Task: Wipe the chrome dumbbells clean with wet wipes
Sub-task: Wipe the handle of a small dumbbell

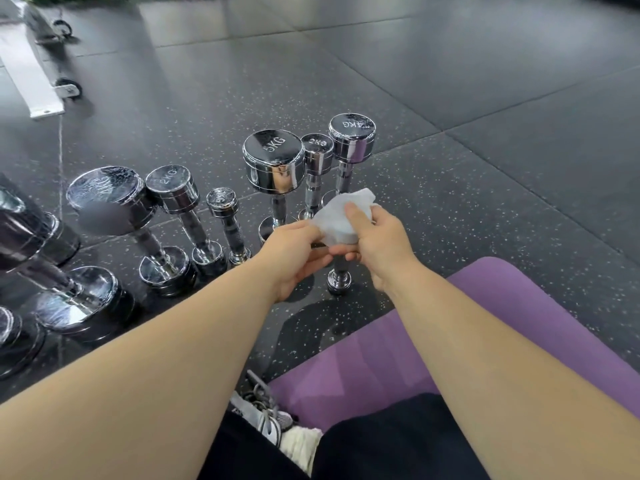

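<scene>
**gymrat_22:** Which step are you on?

**wipeguy:** Mid-wipe, I'd say. Your right hand point(377, 244) curls round the wet wipe point(341, 216), thumb on top, and your left hand point(294, 254) pinches its near edge. The wipe sits over the small dumbbell point(339, 278), which stands beside the purple mat point(519, 306) with its top end hidden.

**gymrat_22:** Next?

**wipeguy:** Probably work down the handle to the bottom head. Steady it though, the 5KG dumbbell point(273, 161) is near.

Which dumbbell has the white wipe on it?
The small dumbbell nearest the purple mat: only its top hides under the wipe, held by left hand and right hand.
</scene>
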The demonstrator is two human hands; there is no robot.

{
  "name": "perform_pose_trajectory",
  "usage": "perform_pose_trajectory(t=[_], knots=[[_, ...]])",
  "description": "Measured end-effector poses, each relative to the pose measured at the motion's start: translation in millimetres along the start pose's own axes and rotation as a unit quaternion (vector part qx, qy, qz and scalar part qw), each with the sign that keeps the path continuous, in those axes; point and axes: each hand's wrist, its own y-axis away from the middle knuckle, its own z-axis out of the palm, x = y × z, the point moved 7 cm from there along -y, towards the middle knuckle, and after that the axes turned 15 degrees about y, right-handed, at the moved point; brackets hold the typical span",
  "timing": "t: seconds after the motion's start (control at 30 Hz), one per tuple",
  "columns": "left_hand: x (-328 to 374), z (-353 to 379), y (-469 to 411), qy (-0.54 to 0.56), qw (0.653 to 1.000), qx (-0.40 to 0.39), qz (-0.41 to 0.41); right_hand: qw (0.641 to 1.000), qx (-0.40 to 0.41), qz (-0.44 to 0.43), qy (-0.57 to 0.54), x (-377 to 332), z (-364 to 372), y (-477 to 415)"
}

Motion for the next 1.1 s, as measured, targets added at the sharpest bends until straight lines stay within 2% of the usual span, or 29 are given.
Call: perform_pose_trajectory(t=[0.1,0.23,0.3,0.4,0.5,0.6,0.67,0.77,0.87,0.93,0.97,1.03,1.07,1.1], knots=[[0.6,6.3,4.3,-0.008,1.000,0.003,0.005,0.997,0.034,0.011,0.062,-2.2,-8.8,3.2],[7.3,10.6,8.8,-0.045,0.997,0.021,0.062,0.981,0.023,0.020,0.193,-8.2,-20.8,10.5],[10.1,14.3,14.7,-0.107,0.989,0.012,0.101,0.983,-0.023,0.036,0.177,-7.1,-18.8,19.0],[13.7,12.4,17.1,-0.117,0.983,0.052,0.133,0.986,-0.072,0.035,0.147,-2.6,-16.5,31.0],[15.2,12.2,14.5,-0.119,0.980,0.083,0.139,0.987,-0.046,-0.011,0.154,-3.2,-22.5,37.2],[23.2,12.9,10.5,-0.163,0.963,0.118,0.179,0.989,-0.043,-0.055,0.134,-3.7,-21.6,33.4],[27.0,12.3,10.0,-0.182,0.953,0.127,0.204,0.987,-0.012,-0.062,0.149,0.0,-23.2,25.3],[20.9,27.3,15.9,-0.264,0.939,0.033,0.218,0.980,0.011,-0.072,0.184,0.8,-25.0,13.2],[16.4,41.6,22.5,-0.336,0.912,-0.045,0.229,0.959,-0.058,-0.113,0.254,-2.1,-23.7,2.0],[19.6,48.9,20.1,-0.371,0.895,-0.084,0.233,0.951,-0.116,-0.114,0.264,-1.9,-25.4,2.2],[20.3,52.8,18.3,-0.377,0.891,-0.105,0.228,0.956,-0.131,-0.107,0.238,-1.8,-27.7,4.4],[18.4,59.7,12.3,-0.394,0.883,-0.135,0.215,0.980,-0.141,-0.070,0.119,5.7,-33.4,4.3],[16.7,62.4,8.2,-0.428,0.866,-0.134,0.220,0.988,-0.138,-0.043,0.050,12.0,-35.9,3.1],[14.9,64.8,5.2,-0.481,0.835,-0.128,0.235,0.991,-0.134,-0.016,0.000,18.6,-38.8,2.3]])
